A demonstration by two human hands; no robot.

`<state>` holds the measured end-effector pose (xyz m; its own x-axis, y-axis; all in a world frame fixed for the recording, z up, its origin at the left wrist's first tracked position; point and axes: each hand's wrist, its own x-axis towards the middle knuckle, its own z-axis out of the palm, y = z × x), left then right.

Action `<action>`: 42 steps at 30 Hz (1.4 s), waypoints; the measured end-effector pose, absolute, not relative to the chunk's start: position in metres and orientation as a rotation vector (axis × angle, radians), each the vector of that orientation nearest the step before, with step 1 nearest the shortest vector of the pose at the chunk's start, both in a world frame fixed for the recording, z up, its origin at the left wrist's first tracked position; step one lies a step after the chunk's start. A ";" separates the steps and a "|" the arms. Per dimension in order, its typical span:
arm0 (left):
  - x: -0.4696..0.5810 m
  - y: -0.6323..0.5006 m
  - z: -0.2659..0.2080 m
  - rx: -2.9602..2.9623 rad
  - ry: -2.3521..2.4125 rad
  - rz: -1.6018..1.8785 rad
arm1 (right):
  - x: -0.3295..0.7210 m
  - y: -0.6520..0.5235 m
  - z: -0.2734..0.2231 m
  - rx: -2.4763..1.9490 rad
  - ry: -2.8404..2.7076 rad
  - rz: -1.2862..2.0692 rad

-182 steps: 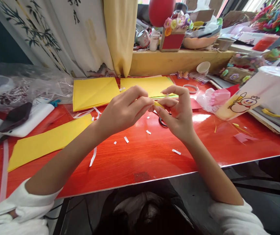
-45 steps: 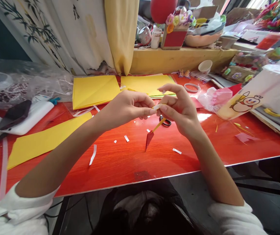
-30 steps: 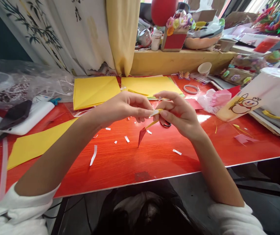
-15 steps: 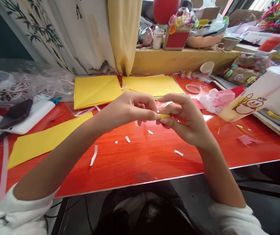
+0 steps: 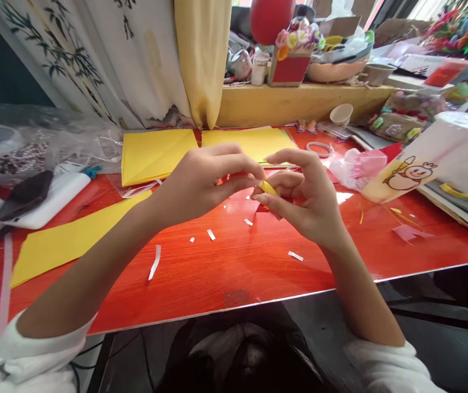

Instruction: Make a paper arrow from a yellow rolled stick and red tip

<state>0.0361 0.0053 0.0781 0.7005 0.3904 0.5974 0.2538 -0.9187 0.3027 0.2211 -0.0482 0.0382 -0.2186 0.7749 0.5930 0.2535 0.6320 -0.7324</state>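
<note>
A small folded piece of yellow paper (image 5: pixel 267 188) is held up over the table between my two hands. My left hand (image 5: pixel 215 177) pinches its upper left end with thumb and forefinger. My right hand (image 5: pixel 305 194) grips it from the right, thumb below, the forefinger raised and curved above. Fingers cover part of the paper, so its full shape is hidden. Behind my hands lie two stacks of yellow paper, the left stack (image 5: pixel 158 155) and the right stack (image 5: pixel 250 143). A long yellow paper strip (image 5: pixel 66 234) lies under my left forearm.
White paper scraps (image 5: pixel 211 234) are scattered on the red table (image 5: pixel 201 284). A drink cup (image 5: pixel 412 161) with a snowman print stands at the right, beside a crumpled pink and clear wrapper (image 5: pixel 359 168). At the left are a white box-like object (image 5: pixel 52 201) and plastic bags (image 5: pixel 49 142).
The yellow paper has turned from lying level to slanting down to the right, and more of it shows. My right forefinger has lifted away from it. The view has shifted slightly.
</note>
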 end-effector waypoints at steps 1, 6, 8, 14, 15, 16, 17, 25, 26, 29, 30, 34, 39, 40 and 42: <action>0.036 0.004 0.078 2.718 0.521 1.012 | 0.221 -0.048 0.037 -0.830 -1.773 0.584; 0.037 0.003 0.078 2.706 0.558 1.005 | 0.221 -0.046 0.032 -0.825 -1.760 0.536; 0.037 0.003 0.078 2.692 0.556 0.992 | 0.221 -0.046 0.031 -0.818 -1.748 0.520; 0.036 0.002 0.079 2.625 0.565 0.983 | 0.220 -0.047 0.030 -0.776 -1.711 0.490; 0.037 0.002 0.079 2.620 0.567 0.985 | 0.220 -0.047 0.030 -0.775 -1.711 0.487; 0.037 0.002 0.079 2.616 0.570 0.989 | 0.220 -0.046 0.029 -0.778 -1.711 0.481; 0.037 0.002 0.078 2.614 0.574 0.990 | 0.220 -0.046 0.029 -0.783 -1.712 0.473; 0.038 0.002 0.077 2.607 0.571 0.979 | 0.220 -0.045 0.028 -0.776 -1.720 0.455; 0.037 0.003 0.078 2.608 0.563 0.979 | 0.220 -0.046 0.029 -0.765 -1.717 0.458; 0.037 0.003 0.077 2.613 0.554 0.968 | 0.220 -0.046 0.030 -0.749 -1.720 0.459; 0.037 0.003 0.077 2.616 0.559 0.961 | 0.220 -0.047 0.030 -0.750 -1.724 0.456; 0.037 0.003 0.076 2.612 0.584 0.937 | 0.220 -0.046 0.030 -0.758 -1.742 0.437; 0.037 0.004 0.076 2.593 0.584 0.906 | 0.221 -0.045 0.029 -0.773 -1.742 0.441; 0.036 0.004 0.077 2.591 0.587 0.903 | 0.221 -0.045 0.029 -0.763 -1.740 0.445; 0.036 0.003 0.077 2.587 0.595 0.904 | 0.220 -0.045 0.029 -0.737 -1.734 0.456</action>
<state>0.0363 0.0033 0.0770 0.7102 0.4873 0.5081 0.2740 -0.8561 0.4381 0.2203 -0.0454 0.0295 -0.1632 0.6819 0.7130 0.2434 0.7282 -0.6407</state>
